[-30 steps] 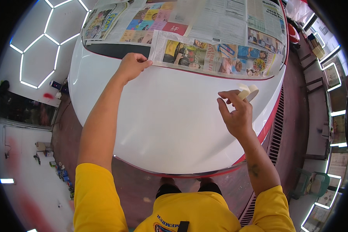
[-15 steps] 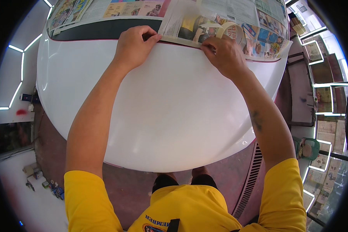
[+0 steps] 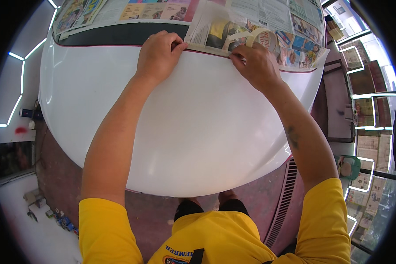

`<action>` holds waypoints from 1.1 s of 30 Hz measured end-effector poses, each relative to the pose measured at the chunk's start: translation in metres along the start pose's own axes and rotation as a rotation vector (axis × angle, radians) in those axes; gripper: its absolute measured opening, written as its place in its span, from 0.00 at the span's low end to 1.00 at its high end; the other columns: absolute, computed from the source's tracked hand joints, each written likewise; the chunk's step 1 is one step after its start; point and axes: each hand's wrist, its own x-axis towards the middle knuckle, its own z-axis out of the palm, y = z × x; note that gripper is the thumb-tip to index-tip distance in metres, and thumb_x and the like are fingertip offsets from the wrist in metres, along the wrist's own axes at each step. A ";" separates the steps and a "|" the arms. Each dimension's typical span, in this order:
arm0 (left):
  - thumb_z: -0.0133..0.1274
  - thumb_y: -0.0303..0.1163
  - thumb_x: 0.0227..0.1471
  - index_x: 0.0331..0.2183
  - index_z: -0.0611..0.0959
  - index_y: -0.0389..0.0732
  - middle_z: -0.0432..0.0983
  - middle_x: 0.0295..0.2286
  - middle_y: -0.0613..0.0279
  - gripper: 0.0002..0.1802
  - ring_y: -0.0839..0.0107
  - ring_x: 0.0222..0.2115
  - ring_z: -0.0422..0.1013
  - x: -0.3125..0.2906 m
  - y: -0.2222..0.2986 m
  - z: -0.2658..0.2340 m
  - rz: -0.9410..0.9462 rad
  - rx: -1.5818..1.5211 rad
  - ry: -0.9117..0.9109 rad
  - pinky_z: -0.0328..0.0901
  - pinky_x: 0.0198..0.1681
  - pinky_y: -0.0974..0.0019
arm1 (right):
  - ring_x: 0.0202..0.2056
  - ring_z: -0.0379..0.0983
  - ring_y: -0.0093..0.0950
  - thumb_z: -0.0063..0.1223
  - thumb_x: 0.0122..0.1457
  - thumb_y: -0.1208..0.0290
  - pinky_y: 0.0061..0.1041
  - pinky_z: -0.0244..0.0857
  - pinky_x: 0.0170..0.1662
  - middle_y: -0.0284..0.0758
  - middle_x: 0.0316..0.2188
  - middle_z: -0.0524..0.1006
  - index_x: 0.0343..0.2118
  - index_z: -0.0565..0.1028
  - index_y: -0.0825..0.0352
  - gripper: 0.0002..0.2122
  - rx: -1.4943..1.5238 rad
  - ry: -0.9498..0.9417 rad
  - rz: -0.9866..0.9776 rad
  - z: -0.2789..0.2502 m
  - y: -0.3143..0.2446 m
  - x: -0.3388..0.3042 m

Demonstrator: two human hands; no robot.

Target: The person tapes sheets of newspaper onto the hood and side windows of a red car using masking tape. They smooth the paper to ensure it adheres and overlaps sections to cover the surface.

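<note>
A sheet of newspaper [image 3: 211, 40] with a pale tape strip along its near edge lies over the dark glass [image 3: 114, 34] of a white car. My left hand [image 3: 159, 56] is closed, thumb and finger pinching the sheet's near left corner. Farther right along that edge, my right hand [image 3: 260, 68] is closed, its fingertips pressed together on the taped border. A roll of masking tape [image 3: 260, 31] stands at the back of the right hand's fingers, partly hidden by them; a loose length of tape curves off it. How the roll is held cannot be made out.
The smooth white car panel [image 3: 198, 127] spreads below my arms. More newspaper [image 3: 158, 11] covers the far side. A floor grate [image 3: 282, 202] runs at the lower right, beside a green container [image 3: 350, 168]. Small items [image 3: 64, 220] sit on a white surface at lower left.
My left hand has shifted slightly to the right, along with the sheet's corner. The right hand has barely moved, and the loose tape by the roll now curves more.
</note>
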 end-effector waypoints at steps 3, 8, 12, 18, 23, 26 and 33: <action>0.68 0.38 0.66 0.38 0.91 0.38 0.82 0.32 0.58 0.12 0.62 0.33 0.78 0.000 0.000 0.000 -0.012 -0.003 0.004 0.72 0.40 0.57 | 0.33 0.84 0.43 0.70 0.64 0.64 0.44 0.80 0.39 0.42 0.29 0.84 0.37 0.89 0.60 0.06 -0.014 0.004 -0.022 -0.001 -0.005 0.003; 0.68 0.38 0.66 0.39 0.92 0.37 0.83 0.33 0.58 0.13 0.62 0.34 0.80 0.000 0.001 -0.001 -0.045 -0.008 -0.016 0.73 0.41 0.58 | 0.35 0.86 0.41 0.67 0.65 0.65 0.43 0.80 0.39 0.38 0.28 0.86 0.35 0.89 0.61 0.06 -0.041 -0.084 -0.063 -0.009 -0.007 0.012; 0.69 0.39 0.65 0.39 0.92 0.36 0.85 0.35 0.56 0.14 0.62 0.35 0.81 0.004 0.007 -0.007 -0.109 -0.077 -0.069 0.75 0.43 0.58 | 0.37 0.86 0.41 0.62 0.67 0.67 0.43 0.81 0.42 0.39 0.31 0.87 0.34 0.88 0.62 0.08 -0.074 -0.196 -0.064 -0.013 -0.009 0.023; 0.69 0.40 0.64 0.41 0.93 0.37 0.87 0.36 0.55 0.15 0.61 0.37 0.82 0.005 0.009 -0.013 -0.168 -0.096 -0.098 0.75 0.45 0.58 | 0.39 0.86 0.43 0.61 0.69 0.66 0.44 0.81 0.45 0.39 0.35 0.88 0.38 0.88 0.62 0.08 -0.082 -0.316 -0.071 -0.019 -0.026 0.040; 0.68 0.42 0.66 0.41 0.93 0.36 0.88 0.37 0.55 0.16 0.62 0.36 0.82 0.009 0.006 -0.016 -0.161 -0.105 -0.150 0.75 0.44 0.58 | 0.39 0.86 0.44 0.62 0.70 0.65 0.45 0.80 0.45 0.40 0.34 0.88 0.39 0.88 0.62 0.09 -0.081 -0.258 -0.043 -0.022 0.001 0.021; 0.67 0.43 0.66 0.42 0.92 0.36 0.88 0.37 0.54 0.17 0.63 0.35 0.81 0.011 0.005 -0.023 -0.195 -0.121 -0.194 0.75 0.43 0.58 | 0.39 0.85 0.44 0.62 0.70 0.65 0.45 0.79 0.45 0.41 0.33 0.87 0.39 0.89 0.62 0.09 -0.009 -0.233 0.006 -0.029 0.001 0.012; 0.68 0.42 0.66 0.41 0.92 0.36 0.88 0.36 0.54 0.17 0.64 0.33 0.80 0.012 0.009 -0.024 -0.181 -0.116 -0.193 0.75 0.43 0.59 | 0.36 0.84 0.45 0.64 0.69 0.62 0.44 0.80 0.43 0.43 0.30 0.86 0.37 0.90 0.62 0.10 0.004 -0.126 -0.004 -0.027 0.000 0.006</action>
